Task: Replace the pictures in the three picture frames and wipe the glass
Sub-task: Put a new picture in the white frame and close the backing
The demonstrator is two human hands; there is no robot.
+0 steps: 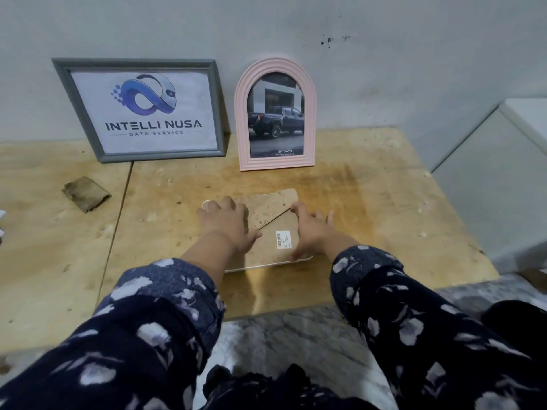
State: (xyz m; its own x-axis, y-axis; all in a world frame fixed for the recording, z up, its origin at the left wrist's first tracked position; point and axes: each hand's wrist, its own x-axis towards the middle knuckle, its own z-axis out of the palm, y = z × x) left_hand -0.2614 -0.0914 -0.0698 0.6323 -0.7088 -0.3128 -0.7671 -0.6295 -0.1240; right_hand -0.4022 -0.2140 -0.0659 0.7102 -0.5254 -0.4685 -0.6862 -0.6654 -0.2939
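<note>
A third picture frame [273, 223] lies face down on the wooden table [370, 202], its brown backing board with a barcode sticker facing up. My left hand [228, 224] rests flat on the left part of the backing, fingers spread. My right hand [312, 232] presses on the frame's right edge, fingers apart. Against the wall stands a grey rectangular frame [142, 109] holding a logo print. Beside it, to the right, stands a pink arched frame [276, 113] with a picture of a dark pickup truck.
A folded, dirty brown cloth [85, 193] lies on the table to the left. A seam [118, 214] splits the tabletop. A white cabinet [497, 179] stands at the right. Grey patterned floor [296, 344] shows below the table's front edge.
</note>
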